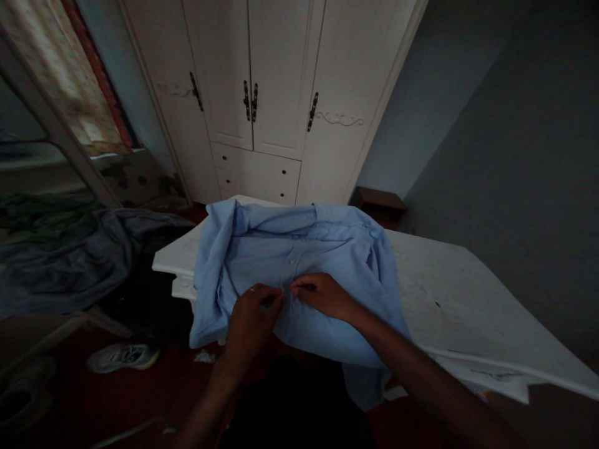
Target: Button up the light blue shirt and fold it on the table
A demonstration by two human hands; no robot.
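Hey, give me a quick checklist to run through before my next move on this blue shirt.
1. The blue shirt lies on the white table: ok.
2. The left hand and the right hand both pinch the shirt's front strip, close together: ok.
3. The button above the hands is fastened: cannot tell, too small.
4. The shirt lies flat: not ok, its sides are bunched up.
5. The whole shirt rests on the table: not ok, its near part hangs over the edge.
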